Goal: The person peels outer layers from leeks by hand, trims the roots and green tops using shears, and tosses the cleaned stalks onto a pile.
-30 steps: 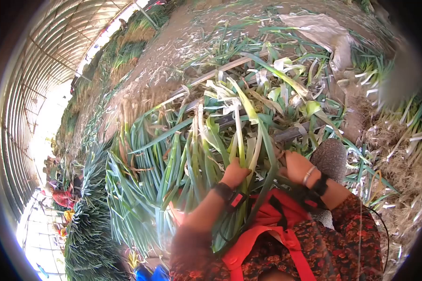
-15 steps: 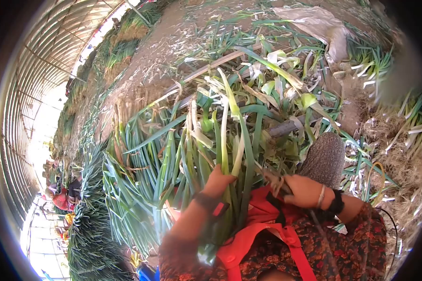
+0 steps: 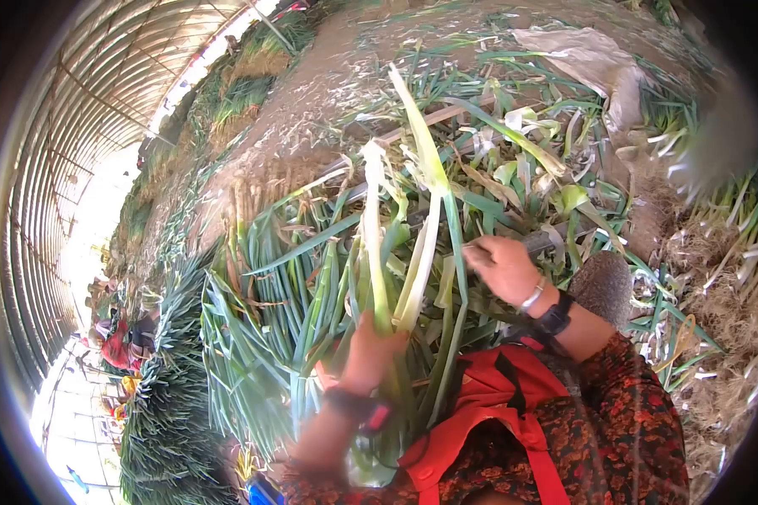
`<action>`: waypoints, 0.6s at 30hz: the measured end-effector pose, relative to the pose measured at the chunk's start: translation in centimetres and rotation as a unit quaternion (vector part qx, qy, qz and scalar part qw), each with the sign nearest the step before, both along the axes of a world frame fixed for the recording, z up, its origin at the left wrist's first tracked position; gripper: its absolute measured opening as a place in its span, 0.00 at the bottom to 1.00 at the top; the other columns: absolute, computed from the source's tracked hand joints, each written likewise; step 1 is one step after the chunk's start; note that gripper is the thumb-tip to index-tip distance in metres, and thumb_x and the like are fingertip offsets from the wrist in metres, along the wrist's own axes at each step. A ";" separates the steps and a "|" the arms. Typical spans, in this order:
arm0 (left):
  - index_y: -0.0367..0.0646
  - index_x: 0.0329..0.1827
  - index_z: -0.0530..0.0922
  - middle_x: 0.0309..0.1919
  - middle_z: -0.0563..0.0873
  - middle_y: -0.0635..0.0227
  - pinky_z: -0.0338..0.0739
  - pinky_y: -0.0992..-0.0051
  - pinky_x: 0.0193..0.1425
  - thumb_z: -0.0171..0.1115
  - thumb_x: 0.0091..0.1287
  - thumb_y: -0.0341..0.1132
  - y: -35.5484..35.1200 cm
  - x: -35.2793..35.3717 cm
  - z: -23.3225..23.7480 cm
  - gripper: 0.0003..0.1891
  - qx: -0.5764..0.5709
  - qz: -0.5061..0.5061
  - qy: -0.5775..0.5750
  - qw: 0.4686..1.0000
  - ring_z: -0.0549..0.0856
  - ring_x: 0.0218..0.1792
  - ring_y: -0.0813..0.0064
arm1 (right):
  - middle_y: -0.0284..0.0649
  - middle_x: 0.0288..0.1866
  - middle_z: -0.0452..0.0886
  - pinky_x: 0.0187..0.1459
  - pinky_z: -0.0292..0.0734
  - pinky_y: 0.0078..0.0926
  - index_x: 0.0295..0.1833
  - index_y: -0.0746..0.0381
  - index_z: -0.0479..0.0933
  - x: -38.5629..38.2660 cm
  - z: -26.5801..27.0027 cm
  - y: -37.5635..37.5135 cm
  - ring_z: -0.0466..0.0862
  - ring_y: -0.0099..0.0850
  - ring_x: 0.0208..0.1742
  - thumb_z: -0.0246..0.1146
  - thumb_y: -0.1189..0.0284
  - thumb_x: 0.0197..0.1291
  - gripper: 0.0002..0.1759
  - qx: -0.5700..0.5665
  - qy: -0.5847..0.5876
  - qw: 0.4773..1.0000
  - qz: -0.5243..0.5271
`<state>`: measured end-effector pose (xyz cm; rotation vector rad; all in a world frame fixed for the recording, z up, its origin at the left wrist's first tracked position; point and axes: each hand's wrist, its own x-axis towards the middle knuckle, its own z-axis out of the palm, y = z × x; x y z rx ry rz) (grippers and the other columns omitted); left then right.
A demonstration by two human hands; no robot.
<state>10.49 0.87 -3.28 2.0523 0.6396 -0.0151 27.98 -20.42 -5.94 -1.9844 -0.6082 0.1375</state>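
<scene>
My left hand (image 3: 372,349), a little blurred, is wrapped around green onions (image 3: 377,252) whose pale shanks point up and away from me. One long green onion leaf (image 3: 458,244) bends down on the right side of this bunch. My right hand (image 3: 505,268) is beside it with fingers curled and fingertips right at the leaf's edge; what they pinch, I cannot tell. Left of my left hand lies a thick pile of green onions (image 3: 269,320), leaves toward me. The red apron (image 3: 505,383) on my lap is below my right hand.
Peeled leaves and scraps (image 3: 514,168) cover the ground ahead. A pale plastic sheet (image 3: 594,63) lies at the far right, above a heap of dry roots (image 3: 707,278). Along the left runs a long row of green onions (image 3: 173,404), with a person in red (image 3: 120,345) beyond it.
My right hand has moved up and forward from my lap to beside the green onions; the brown scraps at its fingers no longer show. The held onions' white shanks now stand out more.
</scene>
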 end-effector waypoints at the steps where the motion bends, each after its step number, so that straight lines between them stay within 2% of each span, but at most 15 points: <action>1: 0.36 0.50 0.71 0.34 0.83 0.62 0.78 0.72 0.37 0.67 0.59 0.31 -0.8 0.0 0.4 0.19 0.040 -0.012 0.007 0.999 0.83 0.33 0.74 | 0.54 0.27 0.80 0.38 0.76 0.44 0.34 0.68 0.79 -0.1 0.4 0.8 0.80 0.49 0.30 0.61 0.51 0.64 0.27 -0.027 0.076 0.997 0.019; 2: 0.35 0.49 0.71 0.34 0.83 0.60 0.78 0.71 0.37 0.68 0.59 0.32 -1.4 0.1 0.5 0.19 0.080 -0.023 0.015 0.996 0.84 0.33 0.72 | 0.54 0.23 0.78 0.37 0.75 0.45 0.30 0.68 0.78 -0.2 0.6 1.6 0.80 0.51 0.29 0.59 0.47 0.63 0.30 -0.065 0.077 0.994 0.046; 3: 0.35 0.49 0.70 0.33 0.84 0.55 0.78 0.66 0.38 0.68 0.58 0.33 -2.0 0.2 0.4 0.20 0.100 -0.033 0.004 0.994 0.84 0.34 0.63 | 0.55 0.20 0.76 0.37 0.74 0.47 0.27 0.68 0.77 -0.3 0.4 2.4 0.79 0.53 0.27 0.58 0.44 0.63 0.34 -0.104 0.078 0.989 0.073; 5: 0.36 0.49 0.69 0.33 0.84 0.46 0.78 0.57 0.40 0.67 0.57 0.34 -2.9 0.3 0.1 0.21 0.135 -0.051 -0.017 0.989 0.85 0.37 0.47 | 0.57 0.25 0.78 0.38 0.74 0.48 0.28 0.68 0.76 -0.7 -2.0 3.8 0.79 0.55 0.30 0.58 0.44 0.63 0.34 -0.095 0.063 0.992 0.061; 6: 0.35 0.49 0.69 0.33 0.84 0.44 0.78 0.55 0.41 0.67 0.57 0.34 -2.9 0.2 -0.7 0.21 0.135 -0.051 -0.034 0.989 0.84 0.38 0.44 | 0.57 0.26 0.79 0.38 0.74 0.49 0.28 0.69 0.76 -1.1 -2.7 4.5 0.79 0.56 0.30 0.58 0.46 0.63 0.32 -0.077 0.047 0.995 0.050; 7: 0.35 0.50 0.70 0.34 0.84 0.45 0.78 0.57 0.41 0.67 0.57 0.33 -2.6 0.2 -1.1 0.21 0.128 -0.048 -0.029 0.990 0.85 0.38 0.46 | 0.57 0.27 0.79 0.38 0.74 0.49 0.29 0.69 0.76 -1.5 -3.3 4.9 0.79 0.56 0.31 0.58 0.48 0.64 0.31 -0.057 0.032 0.997 0.040; 8: 0.34 0.51 0.70 0.35 0.84 0.46 0.78 0.58 0.42 0.67 0.57 0.33 -2.3 0.2 -1.5 0.22 0.122 -0.045 -0.023 0.991 0.85 0.38 0.49 | 0.57 0.29 0.80 0.37 0.74 0.49 0.33 0.68 0.77 -2.2 -4.0 4.7 0.80 0.55 0.32 0.57 0.55 0.67 0.24 -0.075 -0.013 0.996 0.036; 9: 0.34 0.53 0.70 0.35 0.85 0.48 0.79 0.60 0.43 0.66 0.58 0.32 -2.0 0.2 -2.0 0.22 0.115 -0.044 -0.017 0.992 0.86 0.38 0.51 | 0.55 0.27 0.79 0.36 0.74 0.48 0.32 0.67 0.76 -3.2 -3.5 4.5 0.80 0.54 0.31 0.57 0.56 0.67 0.22 -0.073 -0.038 0.994 0.069; 11: 0.34 0.55 0.71 0.38 0.85 0.55 0.80 0.66 0.41 0.64 0.59 0.30 0.3 0.3 -5.6 0.22 -0.093 0.005 -0.036 0.995 0.85 0.36 0.62 | 0.52 0.24 0.77 0.32 0.73 0.45 0.32 0.66 0.76 -5.5 -2.6 3.6 0.79 0.52 0.28 0.58 0.60 0.67 0.19 -0.071 -0.085 0.985 0.135; 12: 0.33 0.57 0.71 0.40 0.85 0.58 0.81 0.70 0.40 0.63 0.60 0.28 1.2 0.2 -6.6 0.21 -0.195 0.028 -0.046 0.979 0.85 0.35 0.67 | 0.52 0.26 0.78 0.33 0.74 0.45 0.32 0.65 0.76 -6.8 -2.2 3.2 0.79 0.53 0.30 0.57 0.60 0.67 0.18 -0.018 -0.058 0.979 0.197; 13: 0.34 0.57 0.72 0.40 0.85 0.60 0.81 0.71 0.40 0.63 0.61 0.28 1.5 0.3 -6.4 0.21 -0.245 0.033 -0.043 0.968 0.85 0.35 0.69 | 0.53 0.29 0.80 0.34 0.76 0.45 0.33 0.65 0.75 -8.1 -1.6 2.8 0.80 0.53 0.31 0.56 0.61 0.67 0.18 0.035 -0.031 0.965 0.256; 15: 0.35 0.57 0.72 0.42 0.84 0.64 0.81 0.74 0.40 0.61 0.63 0.28 1.6 0.3 -5.9 0.19 -0.344 0.046 -0.039 0.937 0.84 0.36 0.72 | 0.52 0.29 0.80 0.34 0.76 0.42 0.35 0.66 0.76 -9.8 -0.1 1.4 0.81 0.50 0.31 0.56 0.60 0.69 0.19 0.042 0.009 0.910 0.411; 16: 0.35 0.55 0.72 0.39 0.83 0.64 0.81 0.75 0.38 0.62 0.65 0.33 1.3 0.4 -5.1 0.18 -0.329 0.047 -0.020 0.943 0.84 0.35 0.74 | 0.50 0.29 0.79 0.34 0.75 0.38 0.36 0.65 0.76 -10.5 0.7 0.7 0.81 0.47 0.31 0.56 0.61 0.70 0.18 0.045 0.072 0.877 0.473; 18: 0.36 0.54 0.73 0.38 0.83 0.65 0.80 0.75 0.38 0.63 0.65 0.32 1.5 0.4 -4.9 0.17 -0.331 0.053 0.006 0.942 0.83 0.35 0.75 | 0.46 0.30 0.81 0.34 0.75 0.31 0.38 0.66 0.77 -10.7 3.2 -0.7 0.83 0.37 0.31 0.58 0.60 0.70 0.18 0.059 0.195 0.803 0.560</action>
